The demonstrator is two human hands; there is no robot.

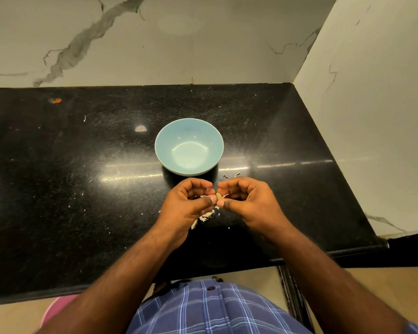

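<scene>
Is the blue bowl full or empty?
Empty: the blue bowl stands upright, its bare glazed bottom showing, with nothing inside.

Blue plaid shirt (pixel 217 309) w/ white lines (dark button (pixel 211 288)), bare forearms (pixel 130 263)

A round pale-blue ceramic bowl (pixel 189 147) sits on the speckled glossy black stone tabletop (pixel 82 177); scattered peel flakes (pixel 204 216) look cream-white — perhaps garlic skin; wall tiles (pixel 155 39) white, grey-veined; shirt (pixel 210 309) blue plaid.
</scene>
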